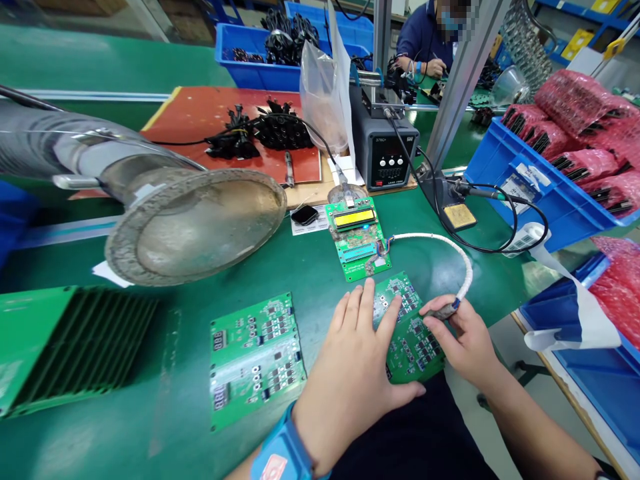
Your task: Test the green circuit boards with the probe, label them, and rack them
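My left hand [350, 353] lies over a green circuit board [413, 347], its fingers stretched out and apart, touching the board and covering its left part. In my right hand [467, 347] is a grey, wrapped probe [443, 311], pinched between thumb and fingers, with its tip at the board's surface. A white sleeved cable [457, 250] curves from the probe to a green programmer board [354, 239] with a lit yellow display. Left of my left hand, another green circuit board [257, 360] lies flat on the green tabletop [180, 400].
At left stand stacked green boards [75, 347] and a fume extraction hood [200, 227]. Behind are a soldering station [385, 157], its iron stand [450, 203] and black cable bundles [283, 125]. A blue bin [530, 180] holds pink bubble-wrapped packs. Another person [425, 40] works across the table.
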A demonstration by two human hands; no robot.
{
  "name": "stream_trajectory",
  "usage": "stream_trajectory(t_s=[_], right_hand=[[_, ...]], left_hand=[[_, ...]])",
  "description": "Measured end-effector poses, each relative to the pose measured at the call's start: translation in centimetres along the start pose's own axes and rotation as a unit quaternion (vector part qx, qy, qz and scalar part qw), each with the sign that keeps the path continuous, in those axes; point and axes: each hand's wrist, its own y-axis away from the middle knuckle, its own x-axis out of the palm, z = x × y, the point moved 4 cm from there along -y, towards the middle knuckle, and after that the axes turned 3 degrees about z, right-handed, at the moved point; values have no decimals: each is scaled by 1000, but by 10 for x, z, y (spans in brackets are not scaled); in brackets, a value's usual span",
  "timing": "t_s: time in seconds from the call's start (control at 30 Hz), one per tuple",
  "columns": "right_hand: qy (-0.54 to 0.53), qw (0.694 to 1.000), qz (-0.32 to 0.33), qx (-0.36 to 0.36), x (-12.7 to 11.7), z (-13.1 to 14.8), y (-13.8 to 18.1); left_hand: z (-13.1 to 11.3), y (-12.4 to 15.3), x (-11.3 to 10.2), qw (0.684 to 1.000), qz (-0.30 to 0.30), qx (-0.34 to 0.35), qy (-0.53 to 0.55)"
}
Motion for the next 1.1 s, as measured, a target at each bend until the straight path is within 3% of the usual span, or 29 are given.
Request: stream_trajectory(t_s=[0.37, 0.47, 0.57, 0.67, 0.83, 0.97, 1.1], right_hand=[[-48, 998, -28, 40, -2, 7, -1], [-94, 992, -84, 30, -5, 17, -2], [-127, 983, -131, 12, -4, 23, -8], [-136, 984, -114, 21, 6, 19, -21], [-102, 989, -105, 31, 18, 7, -42], [-67, 992, -104, 33, 22, 4, -47], [-48, 994, -96, 23, 24, 2, -48]], left_hand=[[-4, -4, -5, 1000, 15, -2, -6], [4, 2, -11, 1000, -9, 18, -4], [30, 23, -18, 999, -44, 29, 3], [73, 52, -21, 998, -68, 10, 8], [139, 89, -9, 998, -37, -57, 12], [163, 99, 4, 998, -7, -65, 16], [171, 102, 15, 997, 15, -68, 18]])
